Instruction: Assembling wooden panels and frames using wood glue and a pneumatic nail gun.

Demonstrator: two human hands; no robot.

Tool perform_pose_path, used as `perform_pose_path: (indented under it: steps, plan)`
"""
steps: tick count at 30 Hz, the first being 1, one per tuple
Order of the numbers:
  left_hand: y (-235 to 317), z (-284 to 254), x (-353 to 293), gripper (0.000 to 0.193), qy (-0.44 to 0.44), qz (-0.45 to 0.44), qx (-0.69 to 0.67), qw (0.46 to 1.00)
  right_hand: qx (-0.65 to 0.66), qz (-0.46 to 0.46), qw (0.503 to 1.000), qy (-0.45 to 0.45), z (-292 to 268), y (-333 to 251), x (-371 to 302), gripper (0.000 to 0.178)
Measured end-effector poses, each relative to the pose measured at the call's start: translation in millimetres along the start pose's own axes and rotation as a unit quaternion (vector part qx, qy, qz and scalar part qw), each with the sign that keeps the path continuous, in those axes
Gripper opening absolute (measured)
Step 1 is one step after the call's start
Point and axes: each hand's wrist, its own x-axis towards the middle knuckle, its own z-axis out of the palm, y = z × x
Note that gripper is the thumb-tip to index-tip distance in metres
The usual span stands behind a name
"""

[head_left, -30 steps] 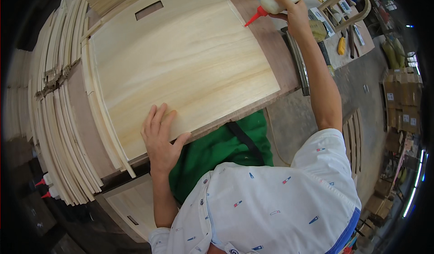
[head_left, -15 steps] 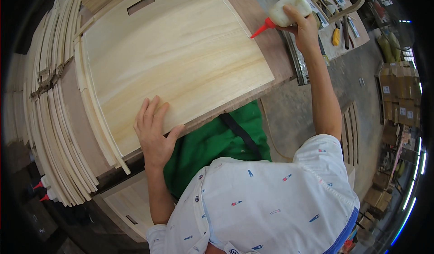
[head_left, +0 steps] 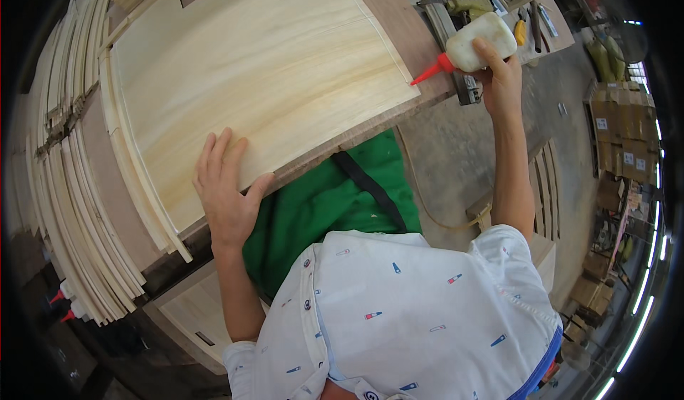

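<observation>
1. Off-white plastic squeeze bottle (head_left: 484, 42) with a red tapered nozzle (head_left: 431, 70) is hanging off the near right part of a pale rectangular wooden panel (head_left: 271, 72), its nozzle pointing left and nearward. That panel is lying flat on a brown wooden board (head_left: 388, 12).
2. Change: over the last second the nozzle tip is travelling nearward along the panel's right edge and is now closing on the near right corner. A thin whitish line is running just inside that edge; wet or dry, cannot tell.
3. Reading (judgement): the pass along the right edge is probably nearing its near end. Whether the tip is touching the wood is not clear.
4. Right hand (head_left: 501, 79): its fingers are clamping round the bottle, thumb lying across the face, the others mostly hidden behind; the forearm is reaching far from the near right.
5. Left hand (head_left: 228, 193): resting on the panel's near edge, left of middle, roughly its earlier spot; fingers are lying slightly apart, thumb spreading rightward, gripping nothing.
</observation>
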Motion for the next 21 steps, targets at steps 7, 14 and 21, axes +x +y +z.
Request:
perform_pose_path:
  steps: [7,14,21]
  plan:
    - [3.5,-5.8,2.0,0.058,-0.023,0.011,0.004,1.0,0.034,0.0,0.999,0.033,-18.6,-9.8,-23.1,0.049]
    - [-71.5,-62.0,19.0,0.06,0.001,-0.015,0.045,0.999,0.227,0.042,0.972,-0.037,36.0,-7.2,-29.6,0.047]
    - [-137.6,-86.7,40.7,0.067,-0.027,0.023,0.085,0.996,0.244,0.095,0.943,-0.206,177.7,-4.3,-83.2,0.047]
